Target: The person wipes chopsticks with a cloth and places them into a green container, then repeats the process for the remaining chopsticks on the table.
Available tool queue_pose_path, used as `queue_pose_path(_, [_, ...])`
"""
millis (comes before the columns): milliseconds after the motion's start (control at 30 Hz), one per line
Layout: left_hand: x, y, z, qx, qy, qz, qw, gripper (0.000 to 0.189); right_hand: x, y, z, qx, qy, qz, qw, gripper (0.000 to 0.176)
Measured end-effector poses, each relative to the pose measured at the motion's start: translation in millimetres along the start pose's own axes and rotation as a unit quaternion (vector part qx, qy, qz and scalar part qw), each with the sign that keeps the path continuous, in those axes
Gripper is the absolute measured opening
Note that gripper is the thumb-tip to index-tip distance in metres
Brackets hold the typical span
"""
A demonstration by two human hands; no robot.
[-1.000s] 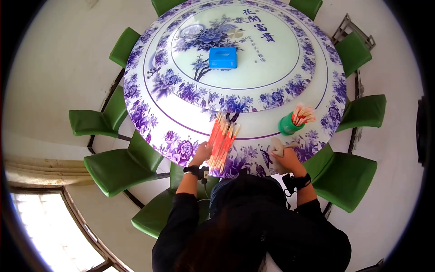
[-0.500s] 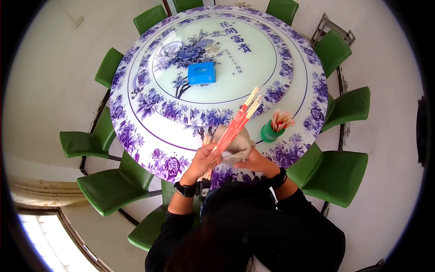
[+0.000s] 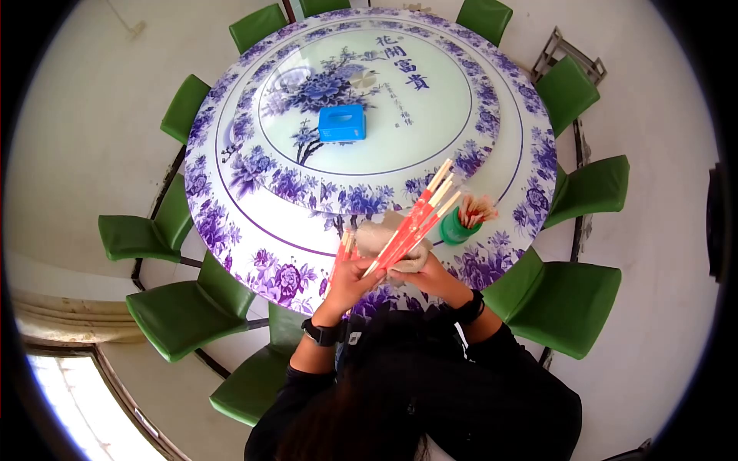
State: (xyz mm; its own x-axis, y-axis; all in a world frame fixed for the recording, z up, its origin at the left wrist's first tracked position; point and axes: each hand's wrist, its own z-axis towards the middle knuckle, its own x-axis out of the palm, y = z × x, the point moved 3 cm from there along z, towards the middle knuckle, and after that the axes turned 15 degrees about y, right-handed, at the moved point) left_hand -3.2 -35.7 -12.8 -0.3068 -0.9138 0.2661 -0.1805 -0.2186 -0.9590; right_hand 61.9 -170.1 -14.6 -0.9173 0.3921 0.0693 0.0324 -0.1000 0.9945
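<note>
Several chopsticks in red wrappers point(image 3: 411, 230) slant up to the right, their pale ends spread apart. My left hand point(image 3: 354, 281) is closed round their lower part. My right hand point(image 3: 427, 276) is closed on a greyish-beige cloth point(image 3: 373, 239), with its fingers close to the lower end of the chopsticks. More red-wrapped chopsticks point(image 3: 343, 250) stick up beside my left hand, partly hidden by it; what holds them cannot be seen. Right of the hands stands a green cup point(image 3: 455, 229) filled with reddish-wrapped sticks.
A blue tissue box point(image 3: 342, 124) sits on the round glass turntable point(image 3: 430, 100). The flower-patterned table point(image 3: 288, 265) is ringed by green chairs point(image 3: 565, 296). A metal frame point(image 3: 550, 51) stands behind the chairs at the upper right.
The held chopsticks have fanned apart and shifted slightly right and down. My right hand has come closer to them, and more wrapped chopsticks show beside my left hand.
</note>
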Motion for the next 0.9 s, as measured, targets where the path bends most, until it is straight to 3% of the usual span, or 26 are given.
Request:
queue_pose_path(167, [5.5, 2.8, 0.6, 0.004, -0.005, 0.011, 1.0, 0.02, 2.8, 12.2, 1.7, -0.043, 0.027, -0.066, 0.997, 0.033])
queue_pose_path(233, [0.6, 3.0, -0.2, -0.013, -0.056, 0.035, 0.998, 0.019, -0.8, 12.5, -8.9, 0.013, 0.018, 0.0, 1.0, 0.036])
queue_pose_path(267, [0.6, 1.5, -0.8, -0.012, -0.101, 0.021, 0.995, 0.018, -2.2, 16.0, -11.2, 0.014, 0.02, -0.001, 1.0, 0.036])
queue_pose_path(333, [-5.9, 9.5, -0.7, 0.002, -0.113, 0.038, 0.993, 0.018, -5.7, 21.3, -14.4, -0.006, -0.005, 0.159, 0.987, 0.039])
queue_pose_path(367, [-10.6, 13.6, -1.2, 0.014, -0.125, 0.057, 0.99, 0.018, -6.4, 22.5, -15.7, -0.006, -0.003, 0.158, 0.987, 0.039])
queue_pose_path(500, [-4.3, 3.1, 1.9, 0.058, -0.073, 0.07, 0.993, 0.021, -3.6, 20.5, -17.3, 0.009, 0.011, 0.259, 0.966, 0.046])
queue_pose_path(667, [4.6, -3.3, 4.2, 0.022, -0.016, 0.033, 0.999, 0.02, 3.9, 17.5, -10.2, -0.031, 0.041, 0.296, 0.954, 0.049])
queue_pose_path(733, [3.7, -7.0, 4.8, 0.01, -0.013, 0.043, 0.999, 0.02, 3.7, 16.7, -8.7, -0.042, -0.04, 0.321, 0.945, 0.043])
queue_pose_path(833, [0.0, -6.1, 3.6, 0.002, -0.007, 0.097, 0.995, 0.018, 1.5, 8.8, -5.5, -0.034, -0.062, 0.262, 0.962, 0.038])
queue_pose_path(900, [-2.0, 5.2, 3.6, -0.074, 0.004, 0.102, 0.992, 0.016, -1.9, 5.6, -6.0, -0.016, -0.087, 0.223, 0.971, 0.037])
